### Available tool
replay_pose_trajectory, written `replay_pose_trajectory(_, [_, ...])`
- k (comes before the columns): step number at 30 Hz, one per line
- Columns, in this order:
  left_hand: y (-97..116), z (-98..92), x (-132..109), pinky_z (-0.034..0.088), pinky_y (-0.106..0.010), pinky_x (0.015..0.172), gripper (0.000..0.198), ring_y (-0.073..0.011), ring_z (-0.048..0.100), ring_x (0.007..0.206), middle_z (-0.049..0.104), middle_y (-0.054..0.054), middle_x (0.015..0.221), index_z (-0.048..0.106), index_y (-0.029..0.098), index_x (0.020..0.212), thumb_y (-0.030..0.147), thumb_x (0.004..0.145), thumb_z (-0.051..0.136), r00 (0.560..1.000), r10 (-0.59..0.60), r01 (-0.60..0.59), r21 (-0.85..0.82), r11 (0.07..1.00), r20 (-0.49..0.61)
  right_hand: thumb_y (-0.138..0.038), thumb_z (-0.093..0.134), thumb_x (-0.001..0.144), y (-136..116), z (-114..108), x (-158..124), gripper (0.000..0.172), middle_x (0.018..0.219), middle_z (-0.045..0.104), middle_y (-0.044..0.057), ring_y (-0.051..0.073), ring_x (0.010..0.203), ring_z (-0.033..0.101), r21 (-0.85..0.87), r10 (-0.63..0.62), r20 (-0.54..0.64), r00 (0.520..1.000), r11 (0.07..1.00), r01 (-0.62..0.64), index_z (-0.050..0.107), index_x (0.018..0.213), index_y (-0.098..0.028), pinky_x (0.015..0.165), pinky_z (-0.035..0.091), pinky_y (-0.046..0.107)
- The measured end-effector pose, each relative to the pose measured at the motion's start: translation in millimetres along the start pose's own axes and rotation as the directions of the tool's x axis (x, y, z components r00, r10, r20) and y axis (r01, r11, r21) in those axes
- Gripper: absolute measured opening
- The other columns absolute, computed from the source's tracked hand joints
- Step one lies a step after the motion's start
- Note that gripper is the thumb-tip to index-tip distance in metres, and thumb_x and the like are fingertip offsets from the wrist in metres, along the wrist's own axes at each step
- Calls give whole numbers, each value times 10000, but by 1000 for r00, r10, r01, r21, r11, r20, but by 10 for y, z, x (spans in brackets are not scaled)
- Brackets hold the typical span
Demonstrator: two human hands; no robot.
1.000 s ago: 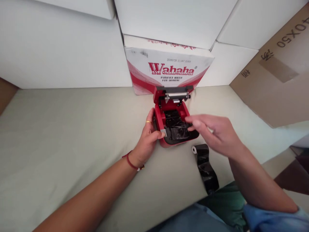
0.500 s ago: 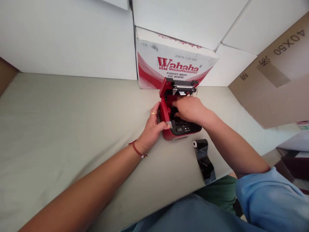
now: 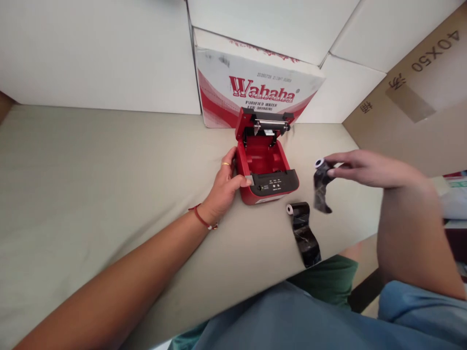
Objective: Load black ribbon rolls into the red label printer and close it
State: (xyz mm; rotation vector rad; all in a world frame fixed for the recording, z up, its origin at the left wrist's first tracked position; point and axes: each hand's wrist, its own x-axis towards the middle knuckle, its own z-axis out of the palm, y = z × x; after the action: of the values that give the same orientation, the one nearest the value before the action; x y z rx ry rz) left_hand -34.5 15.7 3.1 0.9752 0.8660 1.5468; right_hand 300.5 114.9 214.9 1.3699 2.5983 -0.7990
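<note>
A red and black label printer (image 3: 268, 182) stands on the pale cloth with its lid (image 3: 268, 121) raised, showing a bare red compartment. My left hand (image 3: 226, 187) grips the printer's left side, thumb on the front corner and fingers along the wall. Off to the right, my right hand (image 3: 359, 167) pinches a roll of black thermal ribbon (image 3: 321, 187) by its white-cored end, and a loose strip hangs from it. Another black ribbon roll (image 3: 301, 210) lies on the cloth in front of the printer, its unrolled tail reaching toward the table's near edge.
Behind the printer stands a red and white water carton (image 3: 262, 73), with white boxes (image 3: 109, 58) stacked beside and above it. A brown cardboard box (image 3: 412, 102) leans in at the right. The cloth-covered table (image 3: 91, 194) ends near my body.
My right hand has come out of the printer's compartment and moved right, bringing a black ribbon roll with it. My left hand stays on the printer.
</note>
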Motion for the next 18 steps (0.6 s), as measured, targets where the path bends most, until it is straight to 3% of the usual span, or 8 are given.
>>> replay_pose_trajectory(2, [51, 18, 4, 356, -572, 1454, 998, -400, 374, 1760, 529, -39, 1811, 516, 335, 1671, 322, 719, 816, 1000, -10, 10, -27, 1000, 3, -464, 757, 984, 116, 233, 173, 362, 1244, 908, 90, 310, 1071, 851, -4, 29, 70, 997, 1000, -29, 912, 1251, -275, 944, 695, 451])
replay_pose_trajectory(4, [95, 33, 7, 366, -554, 1450, 969, -397, 388, 1753, 546, -32, 1799, 556, 328, 1637, 311, 704, 818, 1000, -1, 1, -34, 999, 1, -367, 729, 970, 94, 478, 325, 386, 1221, 908, 80, 283, 1033, 842, -24, 82, 42, 996, 996, -81, 889, 1303, -255, 963, 686, 441])
replay_pose_trajectory(7, [132, 51, 6, 401, -548, 1428, 957, -400, 424, 1731, 569, -34, 1787, 576, 318, 1622, 311, 699, 825, 1000, -12, 12, -60, 998, 4, -326, 677, 984, -24, 720, 368, 452, 1231, 887, 104, 232, 939, 800, -16, 141, -173, 975, 989, -146, 849, 1385, -210, 944, 651, 402])
replay_pose_trajectory(9, [137, 55, 3, 408, -554, 1421, 965, -403, 432, 1725, 578, -40, 1781, 570, 318, 1626, 316, 697, 834, 1000, -21, 21, -75, 997, 3, -360, 638, 1008, -49, 778, 256, 418, 1188, 880, 108, 224, 901, 777, 25, 173, -286, 942, 985, -173, 859, 1321, -193, 908, 633, 393])
replay_pose_trajectory(11, [134, 54, 1, 402, -561, 1423, 978, -403, 432, 1726, 584, -49, 1772, 559, 320, 1628, 314, 692, 843, 1000, -29, 29, -81, 996, -1, -389, 617, 1010, -1, 791, 72, 362, 1055, 878, 86, 229, 864, 767, 52, 201, -225, 953, 980, -194, 875, 1176, -197, 869, 622, 389])
replay_pose_trajectory(14, [126, 48, 1, 397, -579, 1424, 985, -412, 434, 1726, 580, -67, 1770, 551, 316, 1615, 309, 679, 859, 999, -38, 37, -87, 995, -3, -382, 639, 971, 135, 825, -209, 293, 997, 884, 75, 251, 887, 791, 43, 186, 37, 982, 981, -188, 873, 1036, -220, 883, 625, 404])
replay_pose_trajectory(16, [126, 46, 0, 408, -587, 1415, 975, -415, 442, 1720, 588, -66, 1758, 553, 324, 1606, 316, 682, 867, 999, -39, 39, -87, 995, 0, -376, 672, 948, 201, 892, -330, 326, 1179, 892, 104, 275, 1029, 812, 65, 123, 98, 988, 989, -130, 879, 1150, -225, 952, 638, 430])
replay_pose_trajectory(18, [130, 47, 0, 420, -585, 1406, 961, -412, 451, 1713, 601, -56, 1744, 555, 336, 1603, 322, 695, 867, 999, -37, 37, -84, 996, 9, -393, 722, 941, 219, 984, -375, 455, 1356, 855, 131, 291, 1174, 797, 114, 37, 80, 996, 992, -46, 844, 1348, -232, 1025, 642, 460])
